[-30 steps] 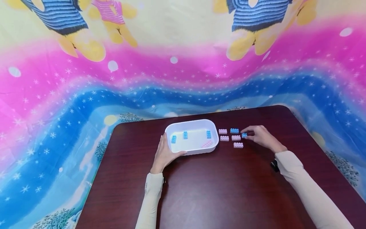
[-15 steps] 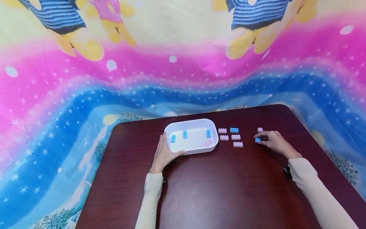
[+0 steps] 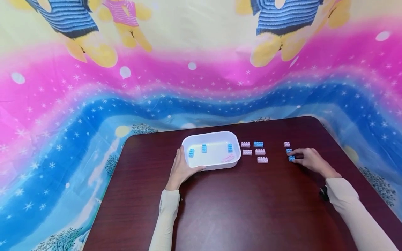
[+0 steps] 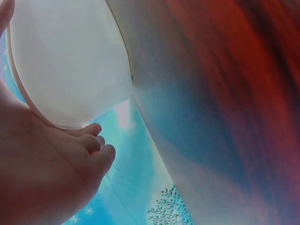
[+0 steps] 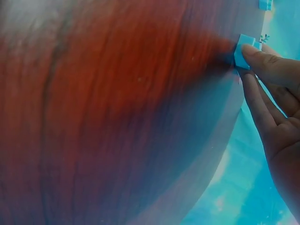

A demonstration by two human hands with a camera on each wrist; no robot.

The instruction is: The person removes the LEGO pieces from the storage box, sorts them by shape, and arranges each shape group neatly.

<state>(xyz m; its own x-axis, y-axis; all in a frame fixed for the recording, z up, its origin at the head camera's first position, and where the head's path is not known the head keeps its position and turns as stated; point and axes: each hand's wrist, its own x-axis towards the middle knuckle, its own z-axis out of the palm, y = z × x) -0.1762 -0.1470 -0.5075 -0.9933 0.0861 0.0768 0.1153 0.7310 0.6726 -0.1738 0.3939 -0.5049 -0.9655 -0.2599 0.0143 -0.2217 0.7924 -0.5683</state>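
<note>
A white plastic bin (image 3: 211, 166) stands on the table; inside are several blue bricks (image 3: 204, 148) and pink ones (image 3: 228, 158). My left hand (image 3: 181, 170) grips its near left corner, thumb along the front wall and fingers along the left side. To the right, my right hand (image 3: 315, 161) pinches a blue toy building brick (image 5: 243, 54) between thumb and fingers, close over the table. Just beyond these fingertips lies another blue brick (image 3: 289, 151), partly covered by them, and farther back a pink brick (image 3: 287, 144).
Between the bin and my right hand, several pink bricks (image 3: 260, 152) and one blue brick (image 3: 258, 144) lie in loose rows. The dark red wooden table (image 3: 238, 209) has rounded far corners. A printed cloth (image 3: 201, 80) hangs behind it.
My right hand has moved right and slightly nearer with the pinched blue brick, away from the loose rows. A pink and another blue brick beyond it have come into view. The left hand stays on the bin.
</note>
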